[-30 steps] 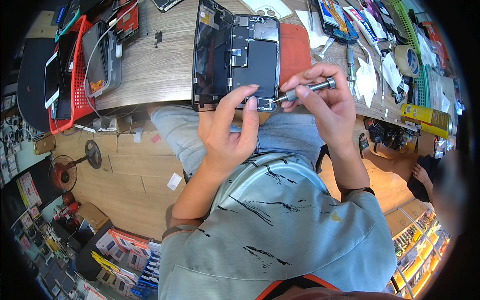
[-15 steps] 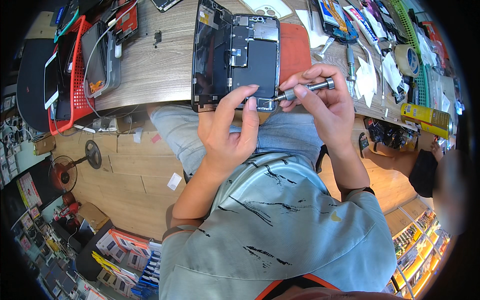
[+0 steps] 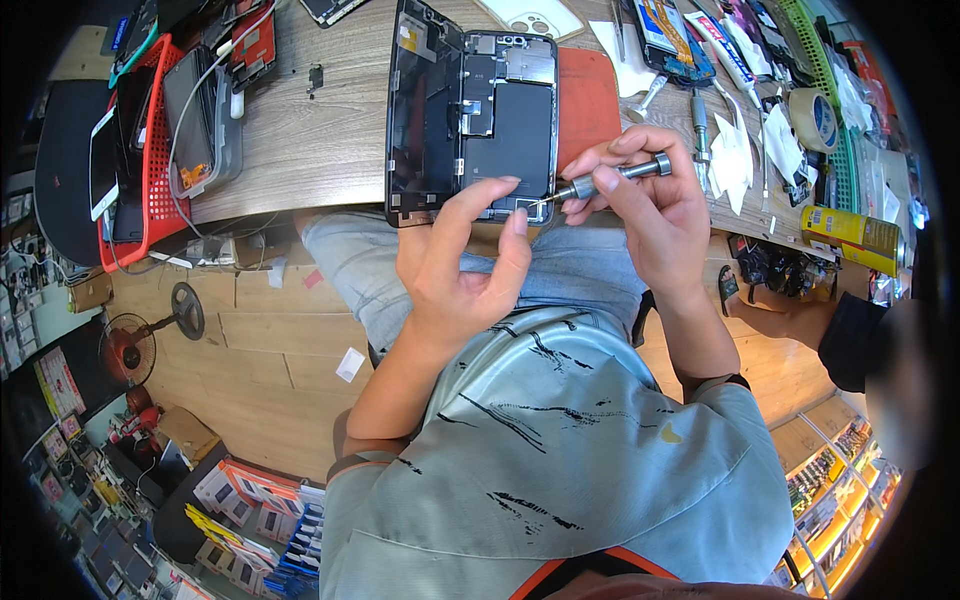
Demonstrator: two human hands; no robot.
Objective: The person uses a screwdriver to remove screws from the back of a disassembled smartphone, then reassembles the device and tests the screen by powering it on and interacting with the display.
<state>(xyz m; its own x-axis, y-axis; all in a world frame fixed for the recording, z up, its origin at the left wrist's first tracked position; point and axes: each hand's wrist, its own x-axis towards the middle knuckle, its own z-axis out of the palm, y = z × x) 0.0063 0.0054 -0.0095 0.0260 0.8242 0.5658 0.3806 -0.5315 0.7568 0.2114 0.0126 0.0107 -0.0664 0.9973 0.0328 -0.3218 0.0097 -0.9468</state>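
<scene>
An opened smartphone [image 3: 525,115] lies at the table's near edge, its dark screen half [image 3: 425,110] folded out to the left like a book cover. Inside show a black battery, metal shields and a flex cable. My left hand [image 3: 455,270] grips the phone's lower end, index finger over the inside and thumb at the bottom edge; its other fingers are partly hidden. In my right hand [image 3: 655,205] is a slim grey screwdriver [image 3: 620,178], slanted down to the left. Its thin tip meets the phone's bottom right part, near my left thumb. Any screw there is too small to make out.
An orange-red mat [image 3: 588,100] lies beneath the phone's right side. At left stands a red basket [image 3: 158,190] with phones. Rightward are another opened phone [image 3: 672,40], white tissues [image 3: 732,160], a tape roll [image 3: 813,120] and a yellow can [image 3: 850,240]. Another person's leg [image 3: 790,318] shows at right.
My left thumb has shifted slightly right and down along the phone's bottom edge. The screwdriver stays at nearly the same spot.
</scene>
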